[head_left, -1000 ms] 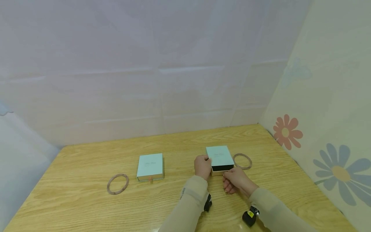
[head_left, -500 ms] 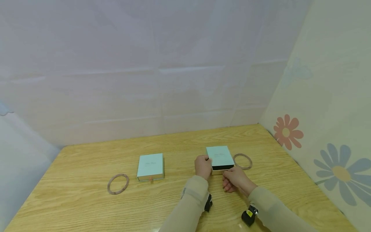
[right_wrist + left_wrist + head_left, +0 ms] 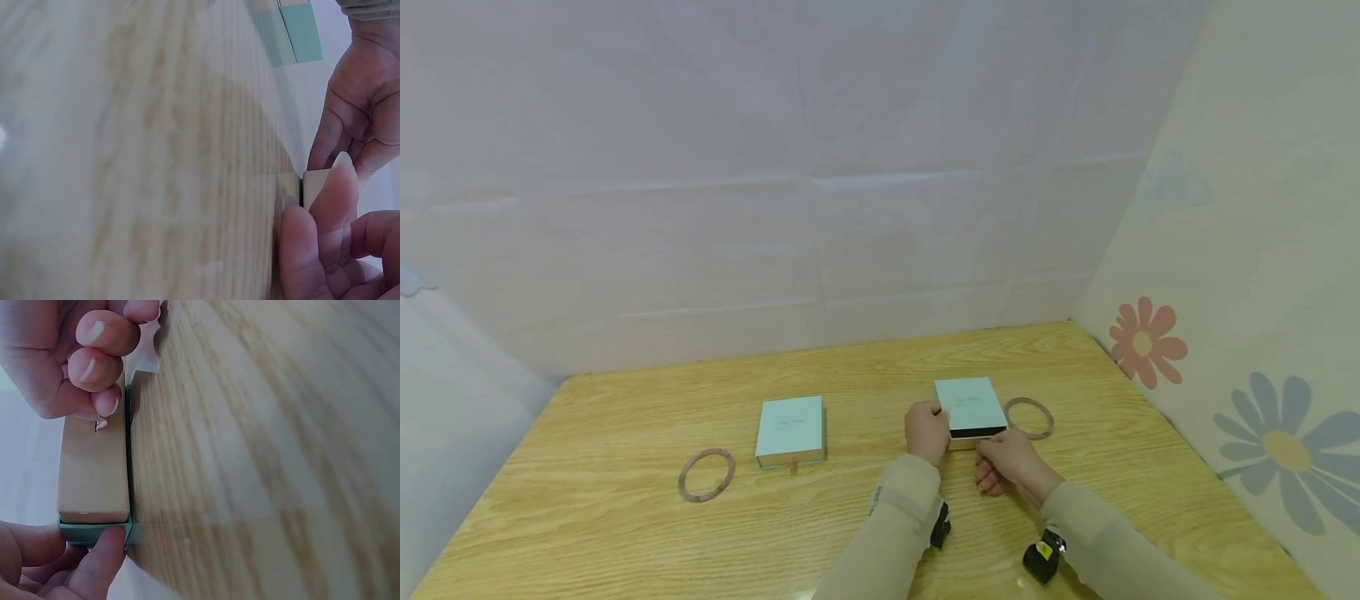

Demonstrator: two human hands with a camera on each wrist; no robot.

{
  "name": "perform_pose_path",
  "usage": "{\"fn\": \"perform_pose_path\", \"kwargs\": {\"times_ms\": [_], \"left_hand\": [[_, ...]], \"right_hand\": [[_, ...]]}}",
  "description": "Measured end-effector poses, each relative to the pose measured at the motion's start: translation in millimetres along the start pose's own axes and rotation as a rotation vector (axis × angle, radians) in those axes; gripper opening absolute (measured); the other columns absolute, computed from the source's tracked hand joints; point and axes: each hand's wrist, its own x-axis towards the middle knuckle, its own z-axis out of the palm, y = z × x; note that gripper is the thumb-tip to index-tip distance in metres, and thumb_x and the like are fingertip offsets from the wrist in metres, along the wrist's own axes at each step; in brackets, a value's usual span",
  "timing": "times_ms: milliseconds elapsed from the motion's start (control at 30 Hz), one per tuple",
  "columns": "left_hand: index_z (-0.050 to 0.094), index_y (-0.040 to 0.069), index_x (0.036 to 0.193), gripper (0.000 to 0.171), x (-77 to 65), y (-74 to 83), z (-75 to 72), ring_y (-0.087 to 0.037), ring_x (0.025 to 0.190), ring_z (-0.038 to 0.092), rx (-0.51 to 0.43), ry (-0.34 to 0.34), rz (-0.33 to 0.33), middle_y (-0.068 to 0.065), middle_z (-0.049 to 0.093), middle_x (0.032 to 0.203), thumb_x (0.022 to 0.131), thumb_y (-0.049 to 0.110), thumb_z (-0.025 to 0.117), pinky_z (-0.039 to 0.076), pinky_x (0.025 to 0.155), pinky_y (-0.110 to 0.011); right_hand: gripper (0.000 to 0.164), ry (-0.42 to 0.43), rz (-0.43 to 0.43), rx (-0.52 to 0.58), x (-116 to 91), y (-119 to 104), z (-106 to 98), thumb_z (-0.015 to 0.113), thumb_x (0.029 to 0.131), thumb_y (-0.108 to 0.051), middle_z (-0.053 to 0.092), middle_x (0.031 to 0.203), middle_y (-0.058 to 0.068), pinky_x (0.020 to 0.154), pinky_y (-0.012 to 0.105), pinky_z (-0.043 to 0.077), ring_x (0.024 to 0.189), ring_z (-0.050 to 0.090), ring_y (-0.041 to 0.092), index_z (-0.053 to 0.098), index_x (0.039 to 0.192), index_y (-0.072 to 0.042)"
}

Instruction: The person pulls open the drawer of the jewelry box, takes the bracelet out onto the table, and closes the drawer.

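A mint-green drawer-style gift box (image 3: 968,402) lies on the wooden table at right, its drawer (image 3: 94,475) slid partly out toward the person. A thin dark strip of the inside shows behind the drawer's front. My left hand (image 3: 927,432) grips the sleeve's left side, with thumb and fingers at its edge in the left wrist view. At the front, my right hand (image 3: 1011,462) pinches the small ribbon tab (image 3: 101,425) on the drawer's face, its other fingers curled. Beside the box's right side lies a brownish-pink bangle (image 3: 1036,437).
Left of the hands sits a second mint-green box (image 3: 790,425), pushed shut, with its ribbon tab facing front. Another bangle (image 3: 682,483) rests farther left. Pale curtains stand behind the wooden table (image 3: 625,542), and a flowered one hangs at right.
The drawer has slid slightly inward, so the dark strip is narrower. My right hand has moved a little forward with it. My left hand stays on the sleeve.
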Motion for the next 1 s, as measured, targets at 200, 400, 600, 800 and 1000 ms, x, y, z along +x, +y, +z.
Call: {"fn": "perform_pose_path", "kwargs": {"times_ms": [200, 400, 600, 800, 1000], "left_hand": [[0.017, 0.017, 0.058, 0.058, 0.0, 0.4, 0.0, -0.011, 0.048, 0.013, 0.032, 0.016, 0.016, 0.006, 0.012, 0.054, 0.09, -0.009, 0.057, 0.018, 0.045, -0.022], [0.02, 0.016, 0.054, 0.059, -1.5, 3.5, -0.6, -0.01, 0.046, 0.017, 0.046, 0.018, 0.026, 0.006, 0.013, 0.05, 0.09, -0.009, 0.059, 0.021, 0.044, -0.021], [0.02, 0.016, 0.054, 0.058, -1.6, 4.4, -0.9, -0.011, 0.049, 0.015, 0.051, 0.01, 0.018, 0.006, 0.012, 0.053, 0.09, -0.009, 0.059, 0.019, 0.046, -0.022], [0.019, 0.017, 0.056, 0.058, -0.6, 2.6, -1.3, -0.011, 0.049, 0.013, 0.037, -0.001, 0.016, 0.006, 0.011, 0.054, 0.091, -0.008, 0.058, 0.018, 0.046, -0.022], [0.018, 0.017, 0.056, 0.059, -0.8, 1.2, -1.2, -0.011, 0.051, 0.011, 0.052, 0.003, 0.029, 0.006, 0.01, 0.055, 0.09, -0.009, 0.059, 0.016, 0.047, -0.023]], "right_hand": [[0.027, 0.002, 0.006, 0.016, 1.8, 0.3, 0.0, 0.043, 0.093, -0.001, 0.057, 0.052, 0.004, 0.044, 0.028, 0.052, 0.042, 0.055, 0.01, 0.059, 0.072, 0.004], [0.028, 0.0, 0.003, 0.024, 1.9, -0.2, -0.4, 0.042, 0.093, -0.002, 0.057, 0.053, 0.004, 0.044, 0.028, 0.052, 0.043, 0.055, 0.01, 0.059, 0.072, 0.004], [0.029, -0.006, 0.001, 0.028, 0.9, -1.7, -0.2, 0.043, 0.093, -0.003, 0.057, 0.053, 0.004, 0.045, 0.028, 0.052, 0.043, 0.056, 0.01, 0.059, 0.071, 0.004], [0.028, -0.004, 0.0, 0.025, 0.7, -2.3, 0.3, 0.043, 0.093, -0.003, 0.057, 0.053, 0.003, 0.044, 0.027, 0.051, 0.043, 0.055, 0.01, 0.059, 0.071, 0.004], [0.027, 0.008, 0.008, 0.021, 1.5, -2.0, 1.0, 0.043, 0.092, -0.003, 0.057, 0.053, 0.004, 0.044, 0.027, 0.051, 0.043, 0.055, 0.011, 0.059, 0.071, 0.004]]}}
